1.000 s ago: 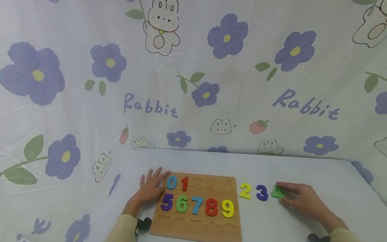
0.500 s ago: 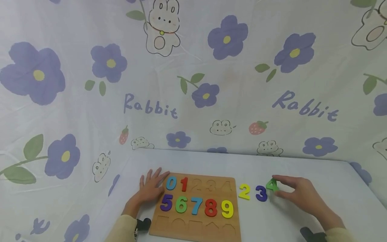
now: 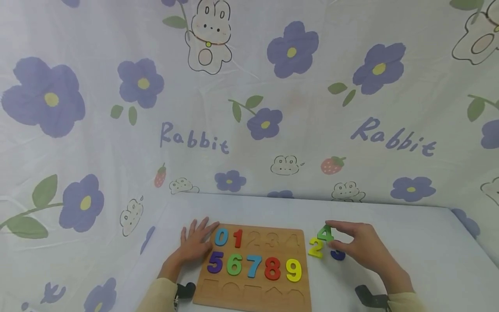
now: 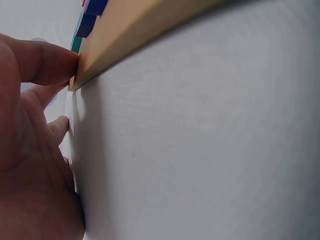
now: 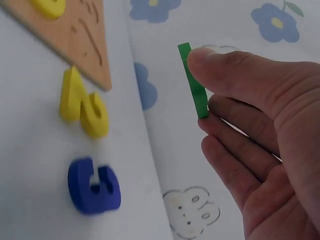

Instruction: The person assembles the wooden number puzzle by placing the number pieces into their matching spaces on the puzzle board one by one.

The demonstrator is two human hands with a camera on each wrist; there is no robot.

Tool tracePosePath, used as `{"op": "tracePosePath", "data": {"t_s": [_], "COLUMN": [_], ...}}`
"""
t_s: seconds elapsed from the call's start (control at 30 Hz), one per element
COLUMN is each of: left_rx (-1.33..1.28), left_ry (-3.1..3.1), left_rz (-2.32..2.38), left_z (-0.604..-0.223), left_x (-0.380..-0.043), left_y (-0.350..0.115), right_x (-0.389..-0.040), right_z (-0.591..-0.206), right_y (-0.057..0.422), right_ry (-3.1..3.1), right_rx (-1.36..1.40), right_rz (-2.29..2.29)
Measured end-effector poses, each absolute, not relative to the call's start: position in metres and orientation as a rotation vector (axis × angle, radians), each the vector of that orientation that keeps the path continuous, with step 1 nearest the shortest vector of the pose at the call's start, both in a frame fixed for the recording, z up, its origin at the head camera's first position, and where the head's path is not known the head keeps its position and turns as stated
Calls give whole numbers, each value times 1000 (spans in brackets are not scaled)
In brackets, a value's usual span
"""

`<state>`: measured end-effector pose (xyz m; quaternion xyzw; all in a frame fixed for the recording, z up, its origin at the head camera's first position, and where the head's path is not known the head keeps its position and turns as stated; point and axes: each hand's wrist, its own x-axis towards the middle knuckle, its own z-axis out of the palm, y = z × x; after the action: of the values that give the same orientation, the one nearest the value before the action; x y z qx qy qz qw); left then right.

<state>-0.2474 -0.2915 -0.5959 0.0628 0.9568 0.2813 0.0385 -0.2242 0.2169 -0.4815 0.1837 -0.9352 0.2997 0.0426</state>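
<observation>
My right hand [image 3: 364,247] pinches a green number 4 [image 3: 325,234] between thumb and fingers, raised above the table right of the puzzle board. In the right wrist view the green 4 [image 5: 194,82] is seen edge-on. Below it lie a yellow number 2 [image 3: 315,248] and a dark blue number 3 [image 3: 338,255], the latter partly covered by my hand. At the wooden number board [image 3: 253,299], my left hand [image 3: 192,245] rests against the left edge, fingers spread. The left wrist view has the thumb [image 4: 50,62] touching the board's side.
In the board sit a blue 0 [image 3: 221,237], a red 1 [image 3: 238,238] and a full row from purple 5 [image 3: 215,262] to yellow 9 [image 3: 293,269]. Outlined recesses for 2, 3 and 4 show bare wood. A flowered curtain [image 3: 312,108] hangs behind the white table [image 3: 429,251].
My right hand has lifted the green 4 off the table and carried it left, over the yellow 2 and blue 3. The left hand has stayed at the board's edge.
</observation>
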Motion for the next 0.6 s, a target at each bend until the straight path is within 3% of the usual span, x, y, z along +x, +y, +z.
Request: {"op": "tracePosePath", "data": {"t_s": [0.6], "left_rx": [182], "left_ry": [2915], "left_rz": [867], "left_z": [-599], "left_x": [-250], "left_y": [-294], "right_x": [-237], "right_z": [-488], "right_y": [161], "right_ry": [-2846], "right_rx": [596], "right_rz": [1035]}}
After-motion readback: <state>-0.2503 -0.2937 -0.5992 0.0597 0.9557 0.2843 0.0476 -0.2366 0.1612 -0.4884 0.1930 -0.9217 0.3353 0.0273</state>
